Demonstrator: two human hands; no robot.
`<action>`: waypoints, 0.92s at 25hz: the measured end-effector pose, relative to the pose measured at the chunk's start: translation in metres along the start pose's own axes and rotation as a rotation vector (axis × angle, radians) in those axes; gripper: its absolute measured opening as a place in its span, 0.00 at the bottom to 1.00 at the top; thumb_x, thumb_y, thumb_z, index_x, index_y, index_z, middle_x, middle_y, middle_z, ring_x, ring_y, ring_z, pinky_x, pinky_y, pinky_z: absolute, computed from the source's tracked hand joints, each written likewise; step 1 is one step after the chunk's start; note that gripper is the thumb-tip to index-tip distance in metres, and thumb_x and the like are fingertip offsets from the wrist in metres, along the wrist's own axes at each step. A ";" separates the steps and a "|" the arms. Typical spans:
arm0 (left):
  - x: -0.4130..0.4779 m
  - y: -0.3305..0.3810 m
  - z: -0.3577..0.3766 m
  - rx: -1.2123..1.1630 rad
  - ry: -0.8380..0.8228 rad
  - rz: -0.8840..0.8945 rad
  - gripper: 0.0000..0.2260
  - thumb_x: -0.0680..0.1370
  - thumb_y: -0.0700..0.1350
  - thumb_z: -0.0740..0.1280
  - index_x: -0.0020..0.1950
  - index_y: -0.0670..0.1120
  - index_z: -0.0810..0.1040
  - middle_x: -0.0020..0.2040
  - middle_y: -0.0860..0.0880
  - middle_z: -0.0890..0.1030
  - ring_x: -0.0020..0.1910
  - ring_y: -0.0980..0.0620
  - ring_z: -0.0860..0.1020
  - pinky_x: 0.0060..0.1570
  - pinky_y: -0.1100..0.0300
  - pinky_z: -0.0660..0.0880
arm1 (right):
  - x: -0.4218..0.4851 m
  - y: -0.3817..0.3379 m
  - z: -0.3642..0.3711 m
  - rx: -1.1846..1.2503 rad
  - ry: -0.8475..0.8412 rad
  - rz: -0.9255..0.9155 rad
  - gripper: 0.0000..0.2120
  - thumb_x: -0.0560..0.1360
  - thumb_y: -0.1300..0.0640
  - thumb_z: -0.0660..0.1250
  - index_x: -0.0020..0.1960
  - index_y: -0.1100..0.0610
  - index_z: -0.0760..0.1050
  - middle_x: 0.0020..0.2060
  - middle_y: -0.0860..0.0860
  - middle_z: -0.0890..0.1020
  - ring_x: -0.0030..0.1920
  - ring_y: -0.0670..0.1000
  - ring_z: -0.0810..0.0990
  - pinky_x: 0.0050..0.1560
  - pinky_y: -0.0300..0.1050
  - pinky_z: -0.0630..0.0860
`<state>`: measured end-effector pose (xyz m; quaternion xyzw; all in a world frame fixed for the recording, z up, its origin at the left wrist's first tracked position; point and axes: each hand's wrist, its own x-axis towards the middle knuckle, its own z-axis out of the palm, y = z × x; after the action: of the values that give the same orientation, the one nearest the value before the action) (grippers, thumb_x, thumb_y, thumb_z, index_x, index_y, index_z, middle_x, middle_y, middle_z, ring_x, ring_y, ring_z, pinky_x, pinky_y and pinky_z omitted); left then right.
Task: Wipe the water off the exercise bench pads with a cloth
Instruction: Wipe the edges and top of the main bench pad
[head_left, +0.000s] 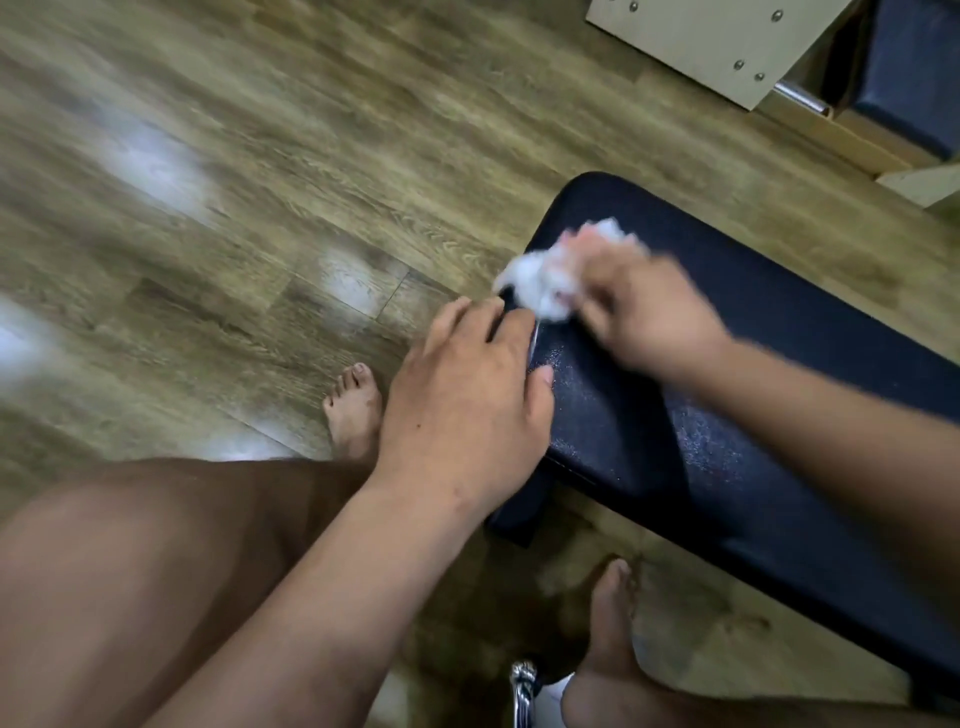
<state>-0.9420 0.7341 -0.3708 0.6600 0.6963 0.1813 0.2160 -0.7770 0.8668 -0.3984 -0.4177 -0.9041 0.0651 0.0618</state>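
Observation:
A long dark-blue bench pad (727, 415) runs from the middle of the view to the lower right. Fine water droplets glisten on its near part. My right hand (644, 312) grips a crumpled white cloth (550, 275) and holds it on the pad near its rounded far end; this hand is motion-blurred. My left hand (467, 400) lies over the pad's left edge, its fingers curled over the side and the thumb on top.
Wood-look flooring (260, 182) spreads to the left and behind. My bare feet (353, 410) stand beside and under the bench. A chrome frame part (524, 686) shows at the bottom. A beige panel (701, 41) and another dark pad (914, 67) are at the top right.

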 end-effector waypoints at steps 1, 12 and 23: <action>-0.001 0.001 0.001 0.019 -0.051 -0.022 0.19 0.78 0.51 0.63 0.66 0.45 0.74 0.69 0.45 0.74 0.73 0.42 0.66 0.68 0.44 0.70 | 0.025 0.027 -0.008 -0.041 0.011 0.165 0.15 0.80 0.50 0.58 0.59 0.57 0.76 0.58 0.59 0.79 0.56 0.63 0.78 0.55 0.52 0.73; 0.002 0.016 0.007 0.033 -0.127 0.019 0.21 0.80 0.52 0.60 0.73 0.47 0.68 0.77 0.48 0.64 0.78 0.46 0.55 0.75 0.48 0.60 | -0.140 -0.074 0.005 0.098 -0.033 0.013 0.19 0.77 0.52 0.59 0.66 0.51 0.76 0.69 0.51 0.74 0.69 0.53 0.71 0.67 0.50 0.69; 0.004 0.046 0.021 0.049 -0.136 0.127 0.22 0.81 0.52 0.60 0.74 0.48 0.67 0.78 0.47 0.62 0.79 0.45 0.54 0.76 0.49 0.55 | -0.080 0.013 0.000 0.101 0.199 0.490 0.12 0.79 0.52 0.57 0.56 0.54 0.75 0.57 0.53 0.78 0.58 0.58 0.76 0.51 0.44 0.68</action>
<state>-0.8921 0.7403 -0.3640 0.7186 0.6412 0.1324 0.2346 -0.7155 0.8141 -0.4050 -0.6249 -0.7611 0.0818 0.1535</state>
